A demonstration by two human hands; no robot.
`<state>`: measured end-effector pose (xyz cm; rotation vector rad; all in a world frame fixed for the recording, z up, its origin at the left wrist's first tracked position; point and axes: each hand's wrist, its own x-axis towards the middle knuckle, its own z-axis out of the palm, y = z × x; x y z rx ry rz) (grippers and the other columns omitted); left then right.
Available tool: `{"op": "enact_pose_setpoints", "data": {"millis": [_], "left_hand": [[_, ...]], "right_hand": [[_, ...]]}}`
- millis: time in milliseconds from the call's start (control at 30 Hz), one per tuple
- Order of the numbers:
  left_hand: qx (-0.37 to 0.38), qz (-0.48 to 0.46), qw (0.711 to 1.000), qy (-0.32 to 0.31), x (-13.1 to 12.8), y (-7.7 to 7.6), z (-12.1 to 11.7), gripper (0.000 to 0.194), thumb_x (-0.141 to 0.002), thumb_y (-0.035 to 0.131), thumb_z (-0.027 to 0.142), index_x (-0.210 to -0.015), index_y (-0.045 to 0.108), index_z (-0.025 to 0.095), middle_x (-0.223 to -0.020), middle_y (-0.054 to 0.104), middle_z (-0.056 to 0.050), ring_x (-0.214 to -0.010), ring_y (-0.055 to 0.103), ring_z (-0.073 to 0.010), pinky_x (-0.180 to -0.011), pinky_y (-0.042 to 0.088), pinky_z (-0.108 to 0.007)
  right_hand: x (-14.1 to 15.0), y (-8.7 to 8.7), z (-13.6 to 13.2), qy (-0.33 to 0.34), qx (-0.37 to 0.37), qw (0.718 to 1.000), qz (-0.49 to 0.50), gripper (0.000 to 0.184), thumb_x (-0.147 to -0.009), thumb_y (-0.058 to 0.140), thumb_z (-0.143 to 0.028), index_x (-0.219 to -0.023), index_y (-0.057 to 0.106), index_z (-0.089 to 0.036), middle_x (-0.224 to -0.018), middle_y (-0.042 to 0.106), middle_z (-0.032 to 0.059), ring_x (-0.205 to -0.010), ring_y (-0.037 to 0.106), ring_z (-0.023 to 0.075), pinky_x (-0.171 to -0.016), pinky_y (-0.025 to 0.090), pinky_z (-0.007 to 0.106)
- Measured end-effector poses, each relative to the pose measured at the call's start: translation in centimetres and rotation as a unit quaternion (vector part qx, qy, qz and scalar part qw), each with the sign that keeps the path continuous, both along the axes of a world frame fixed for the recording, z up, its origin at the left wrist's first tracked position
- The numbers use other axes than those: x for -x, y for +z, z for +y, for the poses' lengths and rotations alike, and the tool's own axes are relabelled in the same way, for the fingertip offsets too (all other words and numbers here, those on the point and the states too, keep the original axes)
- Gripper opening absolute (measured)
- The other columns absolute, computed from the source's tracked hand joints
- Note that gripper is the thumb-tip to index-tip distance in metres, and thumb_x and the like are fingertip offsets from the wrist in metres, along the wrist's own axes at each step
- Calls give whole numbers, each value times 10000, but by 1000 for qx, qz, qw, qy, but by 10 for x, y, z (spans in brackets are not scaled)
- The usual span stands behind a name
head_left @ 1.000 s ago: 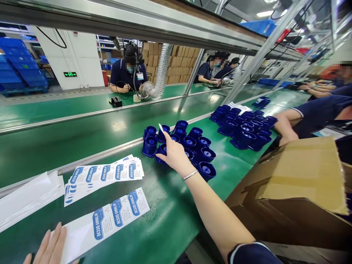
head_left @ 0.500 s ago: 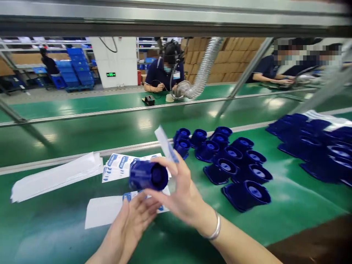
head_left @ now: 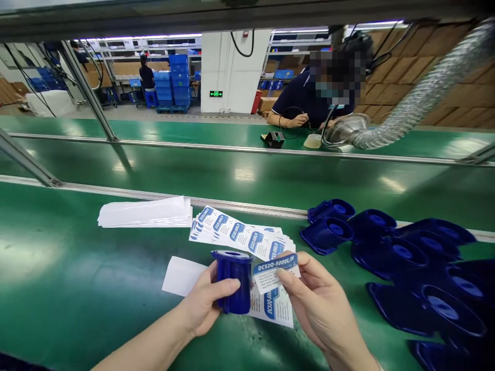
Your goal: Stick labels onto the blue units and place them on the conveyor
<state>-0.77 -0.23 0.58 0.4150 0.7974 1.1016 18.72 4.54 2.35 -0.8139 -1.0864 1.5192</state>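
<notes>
My left hand (head_left: pixel 207 299) is closed around a dark blue plastic housing (head_left: pixel 236 288), thumb across its front, its rimmed end facing up. Just to its right, my right hand (head_left: pixel 320 299) pinches a blue-and-white label (head_left: pixel 275 272) printed "DC52Q-5000L/H" between thumb and fingers. The label's left edge is close to the housing's side; I cannot tell whether they touch. Under and behind both hands lies a label sheet (head_left: pixel 280 312), partly hidden. Beyond it a fanned stack of label sheets (head_left: pixel 232 232) rests on the green bench.
Several more blue housings (head_left: pixel 402 250) stand on the right of the green bench (head_left: pixel 96 288). White backing strips (head_left: pixel 145 212) are piled at the left. A blank paper piece (head_left: pixel 180 275) lies by my left wrist. Across the bench a co-worker (head_left: pixel 305 98) sits beside a silver duct hose (head_left: pixel 417 103).
The housing has passed from my right hand to my left and been turned end up. The label, still in my right hand, now faces me beside it. The view has swung left.
</notes>
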Motion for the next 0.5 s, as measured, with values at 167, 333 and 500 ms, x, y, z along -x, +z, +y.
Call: {"op": "enact_pose_setpoints", "data": {"millis": [167,333,500], "left_hand": [[-9,3,1000,-23,1,-3,-1,643,-719,866,306,-1291,602,177,-1171,711,-146,-1100,672,-320,-976,513,-502],[-2,11,999,-37,2,2,-2,668,-650,916,303,-1239,631,168,-1036,726,-113,-942,696,-261,-963,502,-479],[2,-4,1000,-17,2,4,-1,764,-649,915,294,-1328,578,198,-1120,714,-131,-1078,663,-308,-999,469,-499]], "right_hand": [[-1,-9,-2,18,54,998,27,234,-781,908,-346,-856,722,-224,-802,641,44,-701,601,178,-617,544,270],[-8,-16,1,40,83,994,63,241,-786,906,-320,-910,708,-263,-783,580,19,-692,563,170,-599,514,265],[-10,-21,0,45,125,988,80,404,-754,927,-326,-1090,708,-275,-767,544,11,-680,525,175,-602,490,284]]}}
